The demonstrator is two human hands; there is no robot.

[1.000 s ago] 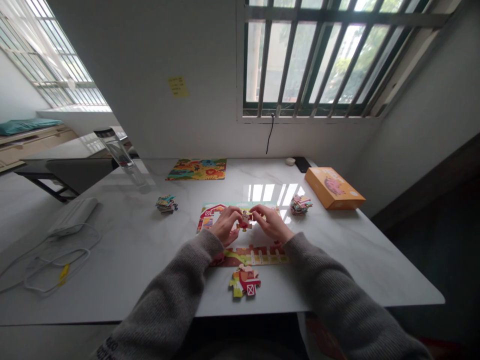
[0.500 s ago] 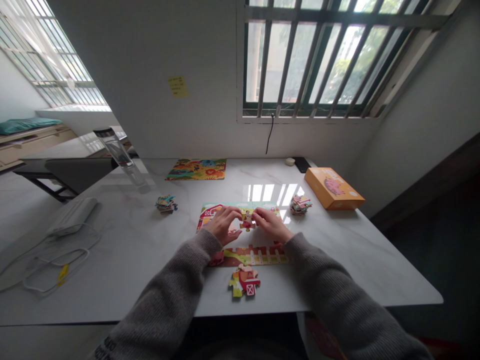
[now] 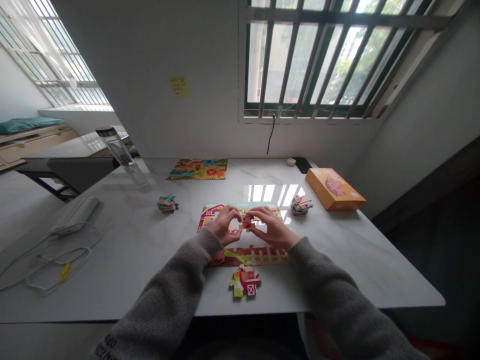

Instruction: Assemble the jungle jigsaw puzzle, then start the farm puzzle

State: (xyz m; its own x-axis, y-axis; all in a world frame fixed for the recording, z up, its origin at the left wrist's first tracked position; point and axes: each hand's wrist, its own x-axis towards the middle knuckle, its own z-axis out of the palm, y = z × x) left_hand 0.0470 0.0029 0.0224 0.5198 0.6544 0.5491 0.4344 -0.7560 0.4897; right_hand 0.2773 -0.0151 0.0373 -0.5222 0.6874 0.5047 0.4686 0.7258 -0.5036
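My right hand (image 3: 273, 227) pinches a small puzzle piece (image 3: 246, 222) with pink and red print between thumb and fingers, tilted above the table. My left hand (image 3: 226, 225) is curved at the piece's left side, thumb and forefinger apart; whether its fingertips touch the piece I cannot tell. Under and behind both hands lies a partly joined farm puzzle (image 3: 207, 214) with a red barn, partly hidden by them. Nearer me is a joined strip (image 3: 243, 256) with a fence and a pink animal. A small pile of loose pieces (image 3: 245, 282) lies in front of the strip.
Stacks of puzzle pieces stand at left (image 3: 167, 203) and right (image 3: 301, 205). An animal picture board (image 3: 198, 169) lies at the back. An orange box (image 3: 335, 189), a dark phone (image 3: 302, 165), a clear bottle (image 3: 122, 154) and a white cable (image 3: 80, 255) are also on the table.
The puzzle piece has turned and tilted in my right hand, so its face shows less. My right thumb has come into view beneath it. Both hands stay over the same spot.
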